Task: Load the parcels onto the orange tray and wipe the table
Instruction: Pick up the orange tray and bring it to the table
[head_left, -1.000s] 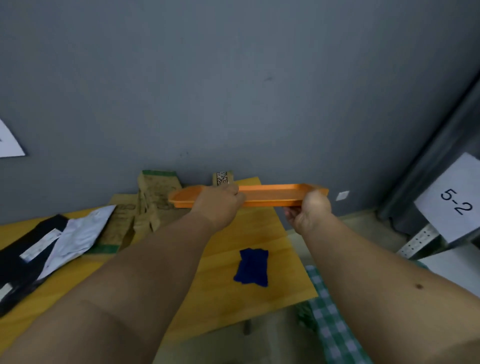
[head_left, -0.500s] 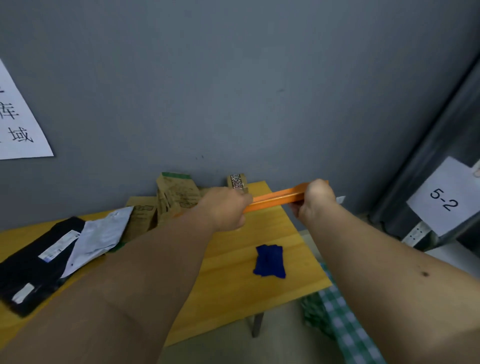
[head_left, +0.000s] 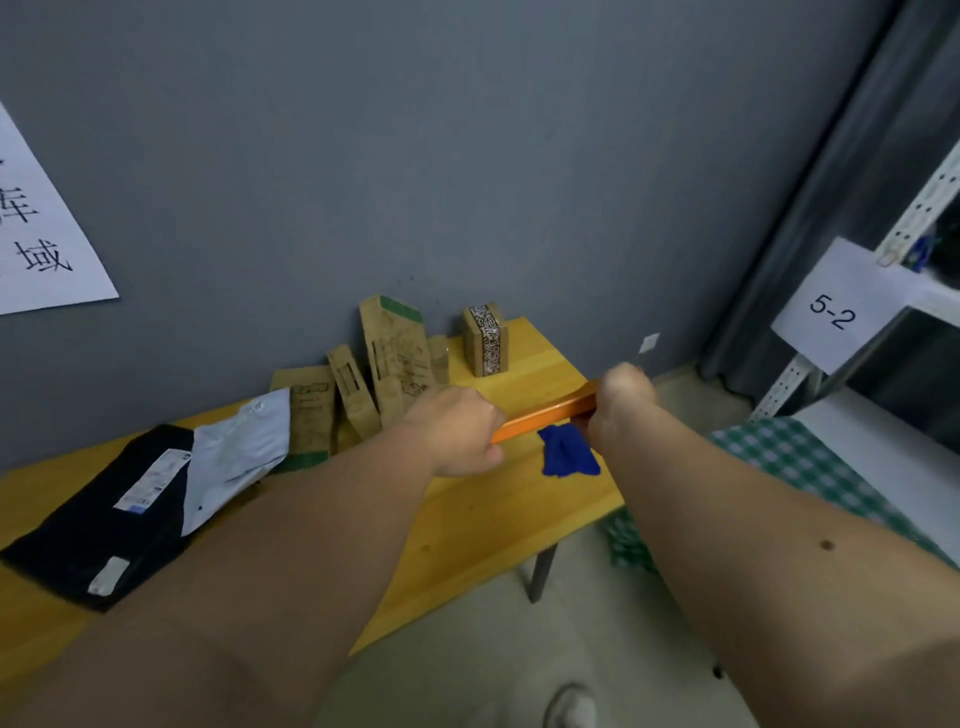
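Both hands grip the flat orange plastic tray (head_left: 545, 415), seen nearly edge-on above the yellow wooden table (head_left: 498, 519). The left hand (head_left: 457, 436) is curled closed around the tray's near-left end, and the right hand (head_left: 621, 395) is clenched around its right end. The tray carries nothing, and I cannot tell whether it touches the table.

Taking the tray as the landmark: a crumpled blue cloth (head_left: 569, 452) lies on the table just below it, between the two wrists. Behind the tray, against the grey wall, stand several brown paper parcels with green edges (head_left: 395, 358) and a small brown cardboard box bound with patterned black-and-white tape (head_left: 485, 340). Well to its left lie a white plastic mailer (head_left: 234, 457) overlapping a black plastic mailer (head_left: 98, 525) with white labels.

The likely risks: set down here, the tray could land on the cloth and pin it, leaving it awkward to reach for wiping. Swung further back, its far edge could knock the upright parcels over. Set too near the table's right edge, it could tip off.

A white tag on the shelf (head_left: 836, 306) to the tray's right reads "5-2". A white paper sign (head_left: 36, 228) on the wall to its upper left shows Chinese characters, the lower reading "域"; the mailer labels are too small to read.
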